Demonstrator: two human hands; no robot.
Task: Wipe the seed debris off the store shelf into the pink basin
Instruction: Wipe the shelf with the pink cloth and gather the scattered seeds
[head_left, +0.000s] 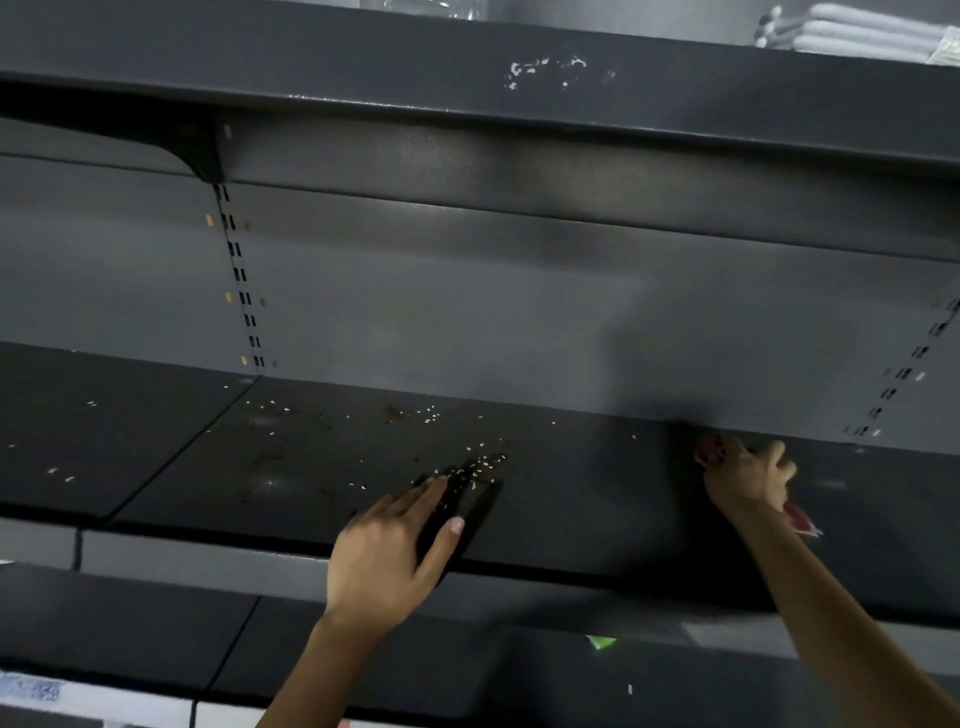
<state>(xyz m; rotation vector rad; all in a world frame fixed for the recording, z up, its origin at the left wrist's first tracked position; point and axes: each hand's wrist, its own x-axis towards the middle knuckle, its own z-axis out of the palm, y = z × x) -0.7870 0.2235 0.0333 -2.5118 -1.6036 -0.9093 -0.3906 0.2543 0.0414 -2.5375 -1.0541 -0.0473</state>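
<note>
A shop aisle: dark grey metal gondola shelving (571, 499) stands in tiers, its back panel carried on slotted uprights (241, 280) with a shelf bracket (200, 156), a price-label strip (31, 691) along a lower edge, and packaged white goods (852, 31) stacked above.

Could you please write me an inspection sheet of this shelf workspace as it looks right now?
Surface: dark grey store shelf, dusty smears toward the back.
Job's things: seed debris scattered mid-shelf, more specks near the back panel and on the left section; pink basin not in view.
Clutter: green scrap on the lower shelf; nothing else on the work shelf.
Hands: left hand flat, fingers extended at the edge of the seed pile; right hand closed around a reddish cloth-like item at the back of the shelf.
Cables: nothing seen.
Surroundings: slotted upright on the back panel; upper shelf edge with chipped paint; white folded items above.
</note>
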